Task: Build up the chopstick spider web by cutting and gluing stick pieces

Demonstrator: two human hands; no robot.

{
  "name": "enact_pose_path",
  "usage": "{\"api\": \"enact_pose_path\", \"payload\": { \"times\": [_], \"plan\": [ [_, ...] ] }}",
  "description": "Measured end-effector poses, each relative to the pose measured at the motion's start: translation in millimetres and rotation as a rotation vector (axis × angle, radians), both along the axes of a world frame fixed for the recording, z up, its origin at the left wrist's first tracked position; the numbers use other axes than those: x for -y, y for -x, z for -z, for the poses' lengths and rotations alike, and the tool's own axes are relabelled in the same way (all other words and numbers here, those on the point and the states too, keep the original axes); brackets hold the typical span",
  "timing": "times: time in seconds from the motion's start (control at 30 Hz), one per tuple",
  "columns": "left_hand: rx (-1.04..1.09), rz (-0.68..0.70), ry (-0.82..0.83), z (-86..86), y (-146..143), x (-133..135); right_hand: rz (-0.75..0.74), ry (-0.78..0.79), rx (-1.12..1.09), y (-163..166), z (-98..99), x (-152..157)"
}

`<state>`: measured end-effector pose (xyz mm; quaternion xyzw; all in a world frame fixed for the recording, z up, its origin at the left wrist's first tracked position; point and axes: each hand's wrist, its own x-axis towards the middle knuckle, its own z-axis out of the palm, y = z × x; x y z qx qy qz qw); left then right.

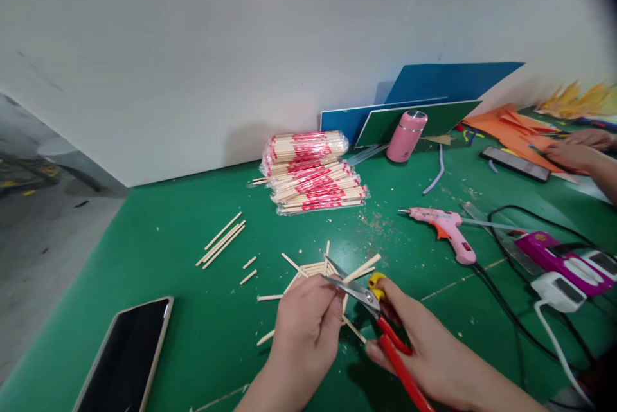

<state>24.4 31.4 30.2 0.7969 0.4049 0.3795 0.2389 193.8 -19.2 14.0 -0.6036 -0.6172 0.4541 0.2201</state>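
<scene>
My right hand [419,341] grips scissors [364,296] with red handles and a yellow part near the pivot. Their blades are apart, around a pale wooden stick [361,268] that sticks out past my left hand. My left hand [308,328] is closed on that stick, its fingertips close to the blades. Beneath and behind my left hand lies a frame of crossed wooden sticks [313,268], its ends pointing outward; my hand hides much of it. Several loose sticks [222,245] lie to the left, with two short cut pieces [248,277] nearer the frame.
Plastic-wrapped chopstick packs [315,174] are piled at the back, beside a pink bottle [407,135]. On the right are a pink glue gun [446,225], cables and a purple power strip [563,261]. A phone [128,354] lies front left. Another person's hands [578,148] are far right.
</scene>
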Motion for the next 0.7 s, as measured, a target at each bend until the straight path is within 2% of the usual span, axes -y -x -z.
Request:
{"api": "enact_pose_path", "payload": {
  "times": [0.13,0.4,0.7],
  "plan": [
    [-0.133,-0.109,-0.219,5.4,0,5,-0.009,0.034,-0.045,2,-4.0,2],
    [-0.290,-0.184,-0.456,3.3,-4,8,-0.025,0.050,-0.195,9,-17.1,0],
    [-0.220,-0.122,-0.359,6.0,0,8,-0.011,0.068,-0.288,13,-18.1,-2]
  ]
}}
